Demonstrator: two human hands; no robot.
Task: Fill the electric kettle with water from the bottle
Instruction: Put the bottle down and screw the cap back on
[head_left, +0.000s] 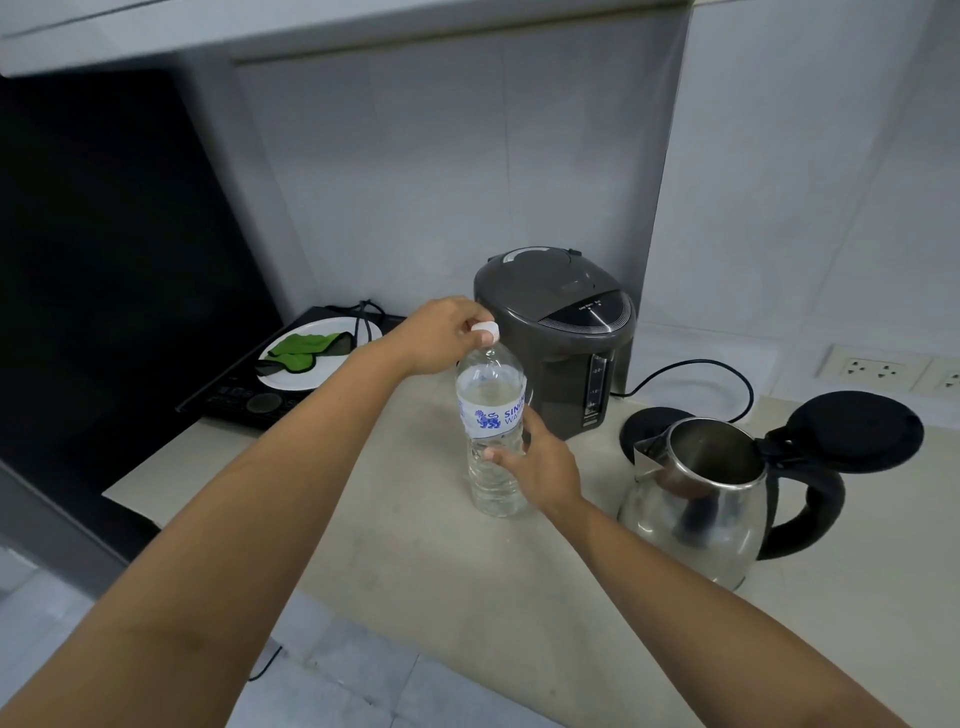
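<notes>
On the counter (426, 561), my left hand (441, 338) pinches the water bottle (491, 431)'s white cap (485, 328), my right hand (540, 462) wraps its body; the steel kettle (696, 504) stands open-lidded alongside.

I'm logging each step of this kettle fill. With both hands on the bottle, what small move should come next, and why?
Probably twist the white cap off with the left hand while the right hand steadies the bottle. The cap is on, the bottle stands upright on the counter, and the kettle beside it already has its lid flipped open, so only the cap blocks pouring.
</notes>
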